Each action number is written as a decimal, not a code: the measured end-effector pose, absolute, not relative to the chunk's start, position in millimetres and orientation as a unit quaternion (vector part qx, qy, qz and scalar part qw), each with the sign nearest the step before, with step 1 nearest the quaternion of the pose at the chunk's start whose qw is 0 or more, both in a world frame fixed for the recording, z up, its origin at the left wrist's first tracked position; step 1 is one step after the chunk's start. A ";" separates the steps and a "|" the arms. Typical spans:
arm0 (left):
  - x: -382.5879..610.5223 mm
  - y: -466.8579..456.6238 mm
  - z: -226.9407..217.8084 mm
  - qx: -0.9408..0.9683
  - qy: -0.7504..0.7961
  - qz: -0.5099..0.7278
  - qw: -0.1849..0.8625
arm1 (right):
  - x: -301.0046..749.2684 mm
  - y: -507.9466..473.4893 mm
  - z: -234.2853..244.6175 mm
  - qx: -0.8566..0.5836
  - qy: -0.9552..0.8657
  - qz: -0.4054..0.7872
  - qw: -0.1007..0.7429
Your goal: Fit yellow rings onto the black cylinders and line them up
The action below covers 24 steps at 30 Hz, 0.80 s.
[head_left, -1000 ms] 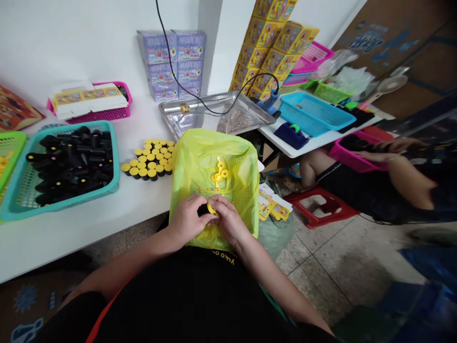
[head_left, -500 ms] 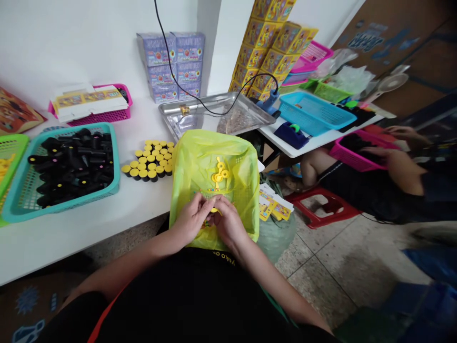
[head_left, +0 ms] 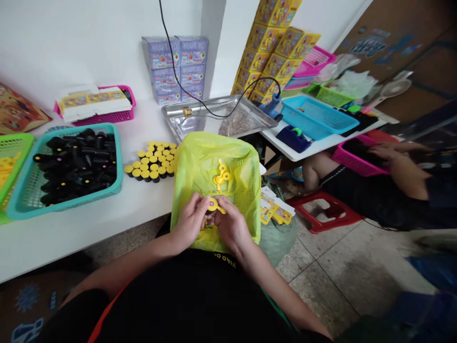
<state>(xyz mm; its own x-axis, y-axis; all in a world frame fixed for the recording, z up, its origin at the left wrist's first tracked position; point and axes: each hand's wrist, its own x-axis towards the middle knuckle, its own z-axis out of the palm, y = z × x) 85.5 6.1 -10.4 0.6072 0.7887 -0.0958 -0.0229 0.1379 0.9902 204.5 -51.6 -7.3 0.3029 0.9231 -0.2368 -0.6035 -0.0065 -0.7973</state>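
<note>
Two hands meet over the near part of a yellow-green bag (head_left: 200, 157). The left hand (head_left: 193, 218) and the right hand (head_left: 233, 225) are closed at the fingertips, pinching one small yellow piece (head_left: 213, 205) between them. That piece sits just above the bag's near half, with the thumbs touching it on either side. Deeper in the bag, beyond the hands, lies a little heap of yellow ring parts (head_left: 221, 174).

Just left of the bag, on the white surface (head_left: 107, 214), a cluster of yellow-topped black caps (head_left: 152, 162) stands in rows. Further left of the bag is a teal basket (head_left: 64, 208) full of black tubes (head_left: 74, 162). Behind the bag lies a metal tray (head_left: 178, 125), crossed by a black cable (head_left: 171, 62), and purple boxes (head_left: 176, 66) are stacked behind that against the wall. Beyond the bag and to its right leans a stack of yellow boxes (head_left: 274, 47).

Right of the bag and touching its edge are printed cards (head_left: 273, 208), with a red stool (head_left: 324, 212) past them. Well to the right of the bag, another person's hand (head_left: 387, 153) rests at a pink basket (head_left: 352, 162).
</note>
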 end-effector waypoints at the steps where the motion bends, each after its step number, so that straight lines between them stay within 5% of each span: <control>1: 85.2 8.0 -9.4 0.564 0.327 0.306 0.694 | 208.4 -53.4 -7.3 -0.415 -0.202 0.575 0.675; 18: 80.8 9.6 -6.7 0.644 0.264 0.296 0.654 | 207.8 -46.4 -15.4 -0.465 -0.176 0.545 0.675; 24: 72.5 9.4 -2.4 0.808 0.254 0.361 0.390 | 206.8 -49.6 -17.6 -0.492 -0.218 0.533 0.653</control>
